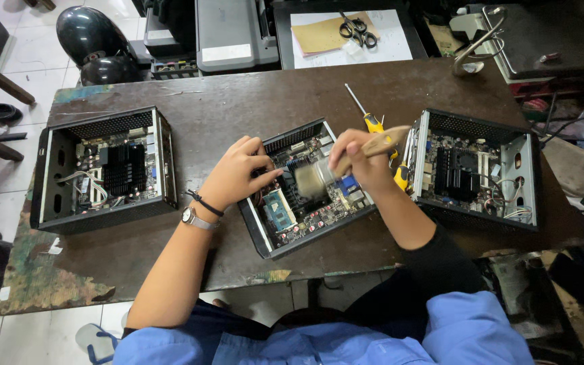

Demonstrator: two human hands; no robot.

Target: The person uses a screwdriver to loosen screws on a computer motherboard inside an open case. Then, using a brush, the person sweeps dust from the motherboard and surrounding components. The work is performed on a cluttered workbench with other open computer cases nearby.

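1. The right hand is clamped on a wooden-handled paintbrush, its blurred bristles over the circuit board.
2. The left hand, fingers spread, steadies the open black metal mini computer case near the worn table's front edge.

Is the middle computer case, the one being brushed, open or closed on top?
Open. The middle case has no top cover: its circuit board shows, and the brush in the right hand reaches inside.
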